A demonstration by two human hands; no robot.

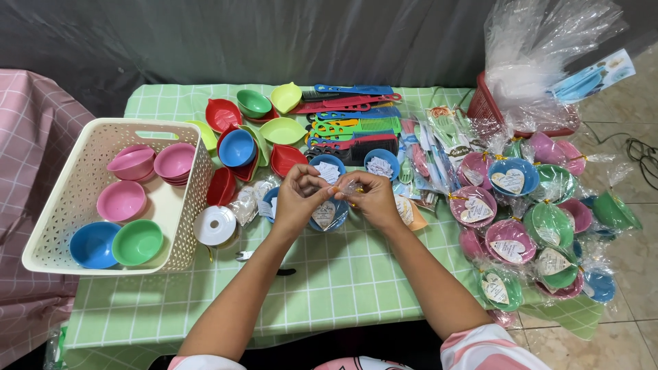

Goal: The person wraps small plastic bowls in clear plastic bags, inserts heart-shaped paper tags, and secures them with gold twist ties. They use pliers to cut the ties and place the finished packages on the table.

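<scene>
My left hand [299,197] and my right hand [370,196] meet over the middle of the green checked table [343,281], fingertips pinched together on the twisted top of a clear plastic wrap [343,189]. Under the hands sits a blue bowl [327,216] with a heart-shaped card in it, mostly hidden by my fingers. A thin gold tie shows between my fingertips. Other blue bowls with cards [381,163] stand just behind the hands.
A cream basket [62,199] at left holds pink, blue and green bowls. A ribbon spool [215,225] and scissors [245,255] lie beside it. Loose bowls [238,147] and combs [353,120] fill the back. Wrapped bowls [510,236] pile at right, near a red basket [488,106] of cellophane.
</scene>
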